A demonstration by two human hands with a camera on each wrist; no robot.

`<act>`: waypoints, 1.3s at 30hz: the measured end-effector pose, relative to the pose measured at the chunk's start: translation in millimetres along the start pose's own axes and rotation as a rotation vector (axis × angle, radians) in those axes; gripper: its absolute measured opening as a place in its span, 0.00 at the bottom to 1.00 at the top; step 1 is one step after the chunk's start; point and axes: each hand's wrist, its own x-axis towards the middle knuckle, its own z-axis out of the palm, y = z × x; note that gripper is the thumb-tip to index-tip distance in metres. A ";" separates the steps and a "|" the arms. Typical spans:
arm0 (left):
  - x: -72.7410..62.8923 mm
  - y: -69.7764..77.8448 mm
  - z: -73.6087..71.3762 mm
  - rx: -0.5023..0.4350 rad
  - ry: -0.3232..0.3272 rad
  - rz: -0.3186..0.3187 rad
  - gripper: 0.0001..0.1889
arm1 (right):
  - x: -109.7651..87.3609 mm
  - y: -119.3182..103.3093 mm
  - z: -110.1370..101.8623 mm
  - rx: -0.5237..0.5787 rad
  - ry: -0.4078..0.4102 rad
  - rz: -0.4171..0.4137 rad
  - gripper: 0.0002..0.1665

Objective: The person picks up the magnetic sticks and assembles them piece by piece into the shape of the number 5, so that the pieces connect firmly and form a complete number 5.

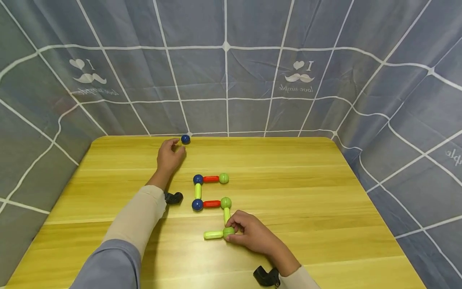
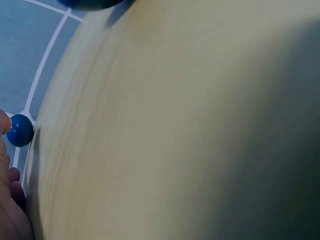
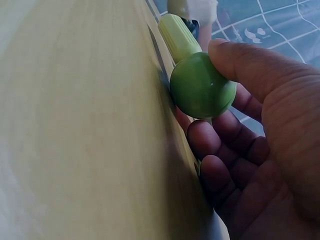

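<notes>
My right hand [image 1: 254, 235] pinches a green ball [image 3: 202, 85] at the near corner of a magnetic stick-and-ball shape. A yellow-green stick [image 1: 213, 235] runs left from that ball, and another stick [image 1: 226, 216] leads away to a second green ball [image 1: 225, 202]. Red sticks [image 1: 211, 204], a yellow-green stick [image 1: 197, 191], two blue balls [image 1: 197, 204] and a far green ball [image 1: 224, 178] make up the rest. At the table's far edge my left hand [image 1: 170, 156] reaches toward a loose blue ball [image 1: 185, 139], thumb and fingers apart; a fingertip overlaps the ball in the left wrist view.
The wooden table [image 1: 296, 192] has a grey-blue curtain [image 1: 252, 76] with white lines behind it and along its sides. Black wrist devices show at the left wrist [image 1: 174, 198] and the right wrist [image 1: 266, 276].
</notes>
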 end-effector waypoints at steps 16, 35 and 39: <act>22.4 -3.8 9.6 0.150 -0.117 -0.035 0.31 | -1.7 0.1 1.5 0.001 -0.012 0.022 0.12; 8.7 0.4 5.5 0.080 -0.143 -0.006 0.25 | -1.9 0.2 2.3 0.012 -0.004 0.022 0.12; 7.6 1.1 5.2 0.073 -0.146 0.006 0.24 | -1.4 0.9 2.0 0.017 -0.003 0.029 0.12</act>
